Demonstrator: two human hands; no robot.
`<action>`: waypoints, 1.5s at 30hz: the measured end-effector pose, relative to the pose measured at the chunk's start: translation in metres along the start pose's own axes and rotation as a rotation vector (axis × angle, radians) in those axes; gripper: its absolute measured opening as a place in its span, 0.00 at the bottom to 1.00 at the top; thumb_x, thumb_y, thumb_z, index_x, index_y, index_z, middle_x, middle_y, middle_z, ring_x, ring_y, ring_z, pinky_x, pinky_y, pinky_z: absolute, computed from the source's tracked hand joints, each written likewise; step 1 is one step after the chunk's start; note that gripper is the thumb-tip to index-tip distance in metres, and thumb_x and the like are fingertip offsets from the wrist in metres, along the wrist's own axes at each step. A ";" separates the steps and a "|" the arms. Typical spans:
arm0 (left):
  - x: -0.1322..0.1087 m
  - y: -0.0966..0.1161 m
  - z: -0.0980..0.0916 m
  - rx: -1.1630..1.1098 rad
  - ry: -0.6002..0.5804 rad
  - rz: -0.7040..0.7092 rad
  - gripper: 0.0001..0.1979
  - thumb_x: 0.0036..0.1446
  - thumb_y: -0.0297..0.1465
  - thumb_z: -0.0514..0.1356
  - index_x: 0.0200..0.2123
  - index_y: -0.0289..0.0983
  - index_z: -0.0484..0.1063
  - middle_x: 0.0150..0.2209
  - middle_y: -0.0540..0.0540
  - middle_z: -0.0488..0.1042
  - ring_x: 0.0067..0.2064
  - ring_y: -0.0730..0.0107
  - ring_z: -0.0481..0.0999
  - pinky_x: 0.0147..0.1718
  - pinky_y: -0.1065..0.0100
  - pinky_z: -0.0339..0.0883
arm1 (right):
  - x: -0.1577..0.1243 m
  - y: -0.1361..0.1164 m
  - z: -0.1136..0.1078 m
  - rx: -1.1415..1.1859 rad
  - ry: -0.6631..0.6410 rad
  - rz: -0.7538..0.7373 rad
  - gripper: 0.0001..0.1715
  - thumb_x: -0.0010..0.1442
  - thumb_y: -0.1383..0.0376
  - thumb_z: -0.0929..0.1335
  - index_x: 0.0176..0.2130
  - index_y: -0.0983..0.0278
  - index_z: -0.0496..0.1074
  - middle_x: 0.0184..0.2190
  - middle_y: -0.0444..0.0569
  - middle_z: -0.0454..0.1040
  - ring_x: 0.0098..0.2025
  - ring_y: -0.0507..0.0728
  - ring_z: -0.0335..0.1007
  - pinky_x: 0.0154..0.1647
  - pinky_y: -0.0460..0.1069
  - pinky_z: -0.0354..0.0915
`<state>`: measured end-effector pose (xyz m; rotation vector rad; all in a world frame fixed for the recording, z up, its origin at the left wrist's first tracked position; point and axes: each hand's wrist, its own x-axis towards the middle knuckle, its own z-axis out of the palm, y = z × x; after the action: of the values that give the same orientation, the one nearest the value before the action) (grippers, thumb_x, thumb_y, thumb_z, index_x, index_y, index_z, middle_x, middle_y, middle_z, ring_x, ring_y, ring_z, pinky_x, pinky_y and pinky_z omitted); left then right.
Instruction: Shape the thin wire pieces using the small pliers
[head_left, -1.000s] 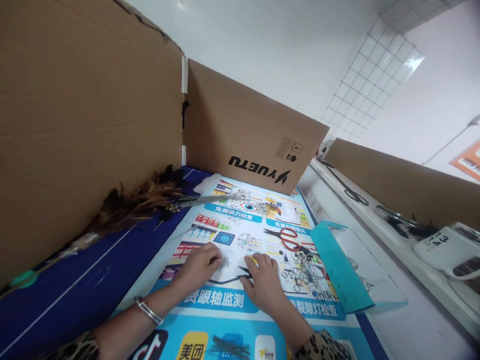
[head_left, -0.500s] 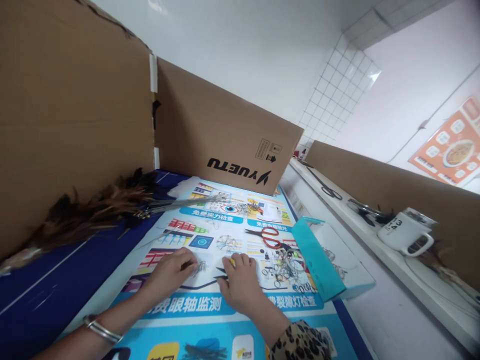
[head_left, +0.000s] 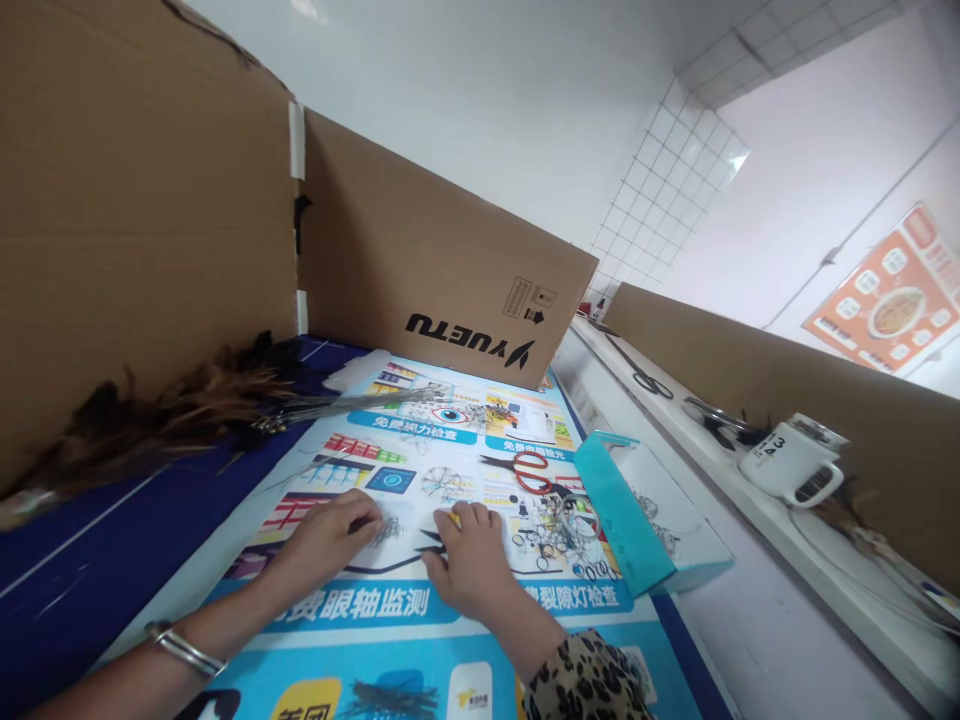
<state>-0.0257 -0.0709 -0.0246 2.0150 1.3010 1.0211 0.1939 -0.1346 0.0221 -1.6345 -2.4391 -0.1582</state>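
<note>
Low in the frame, left of centre, the person's left hand (head_left: 330,540) curled its thumb and forefinger close together beside a small cluster of thin silver wires (head_left: 389,528); I could not tell whether they pinched any. At lower centre, the right hand (head_left: 472,560) wrapped its fingers round a black-bladed, yellow-handled hand tool (head_left: 454,519), its 2 points parted. Dark-bladed, orange-handled scissors (head_left: 519,468) lay right of centre, above a tangled heap of silver rings (head_left: 559,530).

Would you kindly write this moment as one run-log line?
left hand: curled beside wire pieces, grip unclear | right hand: holding dark-tipped tool, tips parted | red-handled scissors: on printed sheet
</note>
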 end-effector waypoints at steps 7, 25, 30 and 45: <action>-0.001 -0.011 0.000 0.054 -0.112 0.023 0.11 0.53 0.37 0.54 0.25 0.38 0.70 0.30 0.48 0.73 0.34 0.65 0.71 0.36 0.70 0.62 | 0.001 0.000 0.005 0.021 0.009 0.005 0.25 0.59 0.53 0.61 0.54 0.59 0.59 0.48 0.53 0.62 0.48 0.63 0.54 0.47 0.59 0.53; -0.004 -0.005 -0.004 -0.042 -0.025 -0.040 0.12 0.55 0.38 0.54 0.27 0.38 0.70 0.31 0.47 0.72 0.37 0.64 0.70 0.39 0.67 0.63 | -0.024 0.041 -0.016 0.060 -0.143 -0.046 0.29 0.56 0.53 0.64 0.56 0.55 0.58 0.51 0.53 0.62 0.52 0.64 0.55 0.49 0.59 0.55; -0.003 -0.007 -0.003 -0.060 0.001 -0.041 0.12 0.54 0.39 0.54 0.26 0.38 0.70 0.31 0.47 0.73 0.36 0.64 0.70 0.37 0.67 0.63 | -0.022 0.031 -0.014 -0.005 -0.100 -0.049 0.23 0.58 0.59 0.63 0.53 0.57 0.60 0.47 0.54 0.64 0.48 0.63 0.57 0.46 0.58 0.56; 0.001 -0.007 0.003 -0.027 0.036 -0.018 0.10 0.52 0.34 0.55 0.22 0.38 0.70 0.30 0.48 0.72 0.35 0.65 0.71 0.36 0.68 0.63 | -0.016 0.031 -0.001 -0.029 -0.067 -0.041 0.15 0.56 0.64 0.63 0.45 0.63 0.65 0.39 0.52 0.62 0.43 0.60 0.56 0.43 0.54 0.56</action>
<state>-0.0265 -0.0674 -0.0308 1.9699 1.3144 1.0652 0.2288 -0.1377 0.0186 -1.6274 -2.5328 -0.1477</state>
